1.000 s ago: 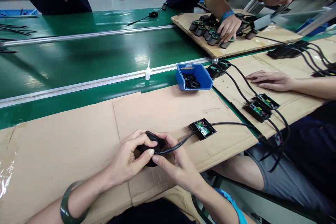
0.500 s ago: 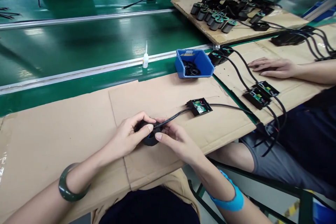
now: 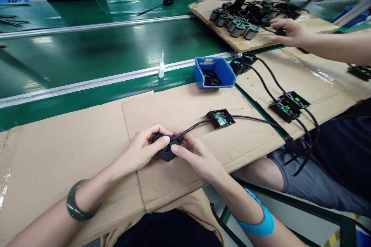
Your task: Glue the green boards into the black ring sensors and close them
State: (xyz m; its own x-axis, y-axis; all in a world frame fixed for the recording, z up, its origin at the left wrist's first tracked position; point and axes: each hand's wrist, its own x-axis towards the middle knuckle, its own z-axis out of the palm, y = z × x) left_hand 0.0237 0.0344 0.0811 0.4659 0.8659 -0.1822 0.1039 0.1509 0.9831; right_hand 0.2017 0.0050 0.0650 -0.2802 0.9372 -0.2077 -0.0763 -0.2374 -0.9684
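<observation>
Both my hands meet over the brown cardboard sheet [image 3: 72,150] in front of me. My left hand [image 3: 143,150] curls round a small black round part [image 3: 165,155], thumb and forefinger pinched on it. My right hand [image 3: 194,156] pinches the same part and the end of a black cable [image 3: 193,127]. The cable runs up to an open black box with a green circuit board [image 3: 220,118], lying on the cardboard, and a further cable leaves it to the right.
A blue bin [image 3: 224,75] of black rings and a white glue bottle [image 3: 161,68] stand by the green conveyor [image 3: 101,50]. To the right, a seated person's hand [image 3: 290,32] reaches toward coils [image 3: 236,27] on a cardboard tray. More boxes with boards [image 3: 286,105] lie nearby.
My hands stay on the black part, with my fingers shifted slightly. The neighbouring person's hand has lifted from the cardboard and reached to the far tray. The view has shifted a little.
</observation>
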